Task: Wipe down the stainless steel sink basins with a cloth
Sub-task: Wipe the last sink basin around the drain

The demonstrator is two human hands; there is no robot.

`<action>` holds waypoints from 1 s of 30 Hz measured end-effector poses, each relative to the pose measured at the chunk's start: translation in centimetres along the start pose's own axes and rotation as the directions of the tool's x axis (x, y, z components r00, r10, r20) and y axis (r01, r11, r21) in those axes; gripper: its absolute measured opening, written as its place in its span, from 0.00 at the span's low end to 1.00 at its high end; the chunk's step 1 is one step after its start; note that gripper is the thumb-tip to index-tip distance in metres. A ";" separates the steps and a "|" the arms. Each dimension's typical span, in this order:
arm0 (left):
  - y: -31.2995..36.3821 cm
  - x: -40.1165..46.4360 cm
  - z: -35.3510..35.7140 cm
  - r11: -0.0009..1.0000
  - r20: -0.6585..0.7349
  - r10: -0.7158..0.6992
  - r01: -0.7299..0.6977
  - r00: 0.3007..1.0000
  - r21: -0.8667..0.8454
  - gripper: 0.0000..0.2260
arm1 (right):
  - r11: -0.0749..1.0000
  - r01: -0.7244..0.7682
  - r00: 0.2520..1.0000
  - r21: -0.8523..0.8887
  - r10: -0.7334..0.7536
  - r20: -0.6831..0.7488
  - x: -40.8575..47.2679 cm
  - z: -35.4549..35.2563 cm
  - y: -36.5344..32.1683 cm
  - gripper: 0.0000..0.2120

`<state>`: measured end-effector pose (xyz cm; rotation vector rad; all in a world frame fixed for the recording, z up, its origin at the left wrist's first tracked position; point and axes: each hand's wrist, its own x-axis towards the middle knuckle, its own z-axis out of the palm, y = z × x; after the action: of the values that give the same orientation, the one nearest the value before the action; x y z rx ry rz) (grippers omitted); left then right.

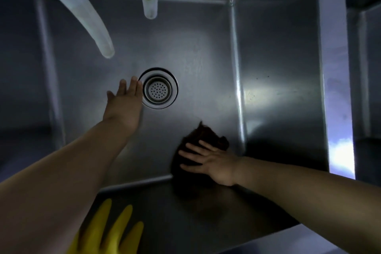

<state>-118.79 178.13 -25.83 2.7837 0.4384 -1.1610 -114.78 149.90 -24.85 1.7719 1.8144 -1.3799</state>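
The single head view looks almost straight down into a steel sink basin [206, 57], from above its near wall and close enough that the basin floor fills most of the frame. The drain [158, 88] sits a little left of the picture's centre, and everything else spreads out from it: the far wall above the drain, the right wall and a strip of a neighbouring basin [367, 68] beyond it (wide-angle bending shows at the edges). Both forearms enter from the bottom corners, below the drain, reaching forward.
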 end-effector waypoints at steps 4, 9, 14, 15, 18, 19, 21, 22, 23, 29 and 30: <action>0.1 -0.1 -0.1 1.000 -0.009 0.003 -0.003 1.000 -0.018 0.38 | 0.957 -0.283 0.959 0.056 0.281 0.039 -2.5 0.4 2.3 0.36; 0.0 -0.2 0.2 1.000 -0.045 0.013 -0.013 0.999 0.007 0.38 | 0.734 -0.645 0.721 0.212 0.677 -0.149 0.0 -4.1 7.0 0.36; -0.2 -0.2 0.3 1.000 -0.041 0.020 -0.020 0.999 0.001 0.38 | 0.513 -0.711 0.516 0.481 0.845 -0.139 3.3 -5.2 7.2 0.39; -0.2 -0.2 0.3 1.000 -0.038 0.023 -0.024 0.999 -0.008 0.38 | 0.457 -0.719 0.469 0.524 0.875 -0.118 3.7 -4.5 6.0 0.40; -0.2 -0.1 0.3 0.999 -0.030 0.024 -0.025 0.999 -0.023 0.39 | 0.259 -0.713 0.356 0.652 0.934 0.018 4.3 -1.9 1.9 0.43; -0.2 -0.1 0.3 0.999 -0.029 0.024 -0.024 0.999 -0.027 0.38 | 0.174 -0.707 0.324 0.686 0.941 0.095 4.5 -1.3 0.7 0.43; -0.3 0.1 0.3 0.999 -0.037 0.022 -0.024 0.999 -0.033 0.38 | -0.013 -0.681 0.243 0.732 0.939 0.243 5.0 -0.6 -1.3 0.44; -0.3 0.1 0.3 0.999 -0.044 0.023 -0.024 0.999 -0.027 0.38 | -0.102 -0.657 0.205 0.747 0.929 0.307 5.2 -0.7 -2.0 0.45; -0.3 0.1 0.4 0.999 -0.047 0.025 -0.026 0.999 -0.018 0.38 | -0.178 -0.626 0.175 0.759 0.917 0.359 5.5 -1.0 -2.5 0.45; -0.4 0.3 0.3 1.000 -0.040 0.031 -0.030 0.999 0.009 0.39 | -0.549 -0.175 0.112 0.817 0.814 0.571 7.5 -4.0 -3.5 0.41; -0.4 0.3 0.3 0.999 -0.040 0.031 -0.031 0.999 0.014 0.38 | -0.552 -0.213 0.089 0.806 0.811 0.579 7.8 -4.1 -3.4 0.42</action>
<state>-118.96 178.54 -26.26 2.8199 0.3910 -1.1073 -117.80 158.63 -26.98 2.9584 -1.3903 -1.2385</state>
